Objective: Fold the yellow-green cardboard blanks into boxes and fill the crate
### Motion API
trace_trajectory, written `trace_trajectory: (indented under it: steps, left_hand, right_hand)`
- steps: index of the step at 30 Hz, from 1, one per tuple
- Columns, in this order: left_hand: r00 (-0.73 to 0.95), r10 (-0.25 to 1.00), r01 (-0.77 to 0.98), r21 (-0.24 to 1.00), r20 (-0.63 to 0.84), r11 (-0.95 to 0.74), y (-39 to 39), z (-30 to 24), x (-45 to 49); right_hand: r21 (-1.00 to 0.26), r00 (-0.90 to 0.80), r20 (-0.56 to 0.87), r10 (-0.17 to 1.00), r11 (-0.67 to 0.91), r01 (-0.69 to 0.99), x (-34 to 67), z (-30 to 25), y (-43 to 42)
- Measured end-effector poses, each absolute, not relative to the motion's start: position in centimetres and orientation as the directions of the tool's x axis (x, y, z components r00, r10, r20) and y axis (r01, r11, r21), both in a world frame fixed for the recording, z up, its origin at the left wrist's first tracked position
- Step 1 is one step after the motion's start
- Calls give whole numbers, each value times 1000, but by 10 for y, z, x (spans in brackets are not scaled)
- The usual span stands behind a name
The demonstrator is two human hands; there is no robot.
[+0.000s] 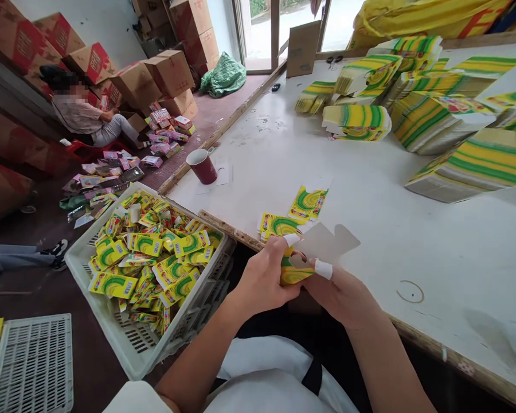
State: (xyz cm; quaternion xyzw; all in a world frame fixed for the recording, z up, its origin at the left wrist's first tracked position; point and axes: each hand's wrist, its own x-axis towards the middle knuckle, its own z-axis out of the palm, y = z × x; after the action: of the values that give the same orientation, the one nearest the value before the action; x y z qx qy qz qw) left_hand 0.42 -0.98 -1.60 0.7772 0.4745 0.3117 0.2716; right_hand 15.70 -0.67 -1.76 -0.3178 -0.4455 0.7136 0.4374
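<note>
At the white tabletop's (pixel 370 241) near edge, my left hand (pixel 262 272) grips a small yellow-and-green cardboard box (pixel 294 275), seemingly bracing it while my right hand (pixel 348 295) holds its open end. A white slatted plastic crate (pixel 95 322) sits at nine o'clock, presumably for easy reach.

The small yellow-green carton (pixel 293 276) is partly open.

Beyond the hands (pixel 264 274), the table (pixel 361 178) gives passage until carton stacks (pixel 438 123).
</note>
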Motion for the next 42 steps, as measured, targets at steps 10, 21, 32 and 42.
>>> trace_trajectory:
  steps: [10,21,32,42]
  left_hand:
    - [420,886,597,676,195,-432,-9,-17,2]
    - [340,920,592,716,196,-371,-6,-32,6]
    - [241,970,709,680,14,-186,0,-3,-14]
    - [173,984,712,695,-35,-100,9,-3,-13]
  right_hand:
    - [-933,-305,-77,949,-177,-314,148,-34,-9]
    - [-852,-173,414,894,447,273,153,-56,-19]
    - [-726,-347,406,845,529,439,175,-62,-4]
    - [-842,-317,399,860,481,245,159,-95,17]
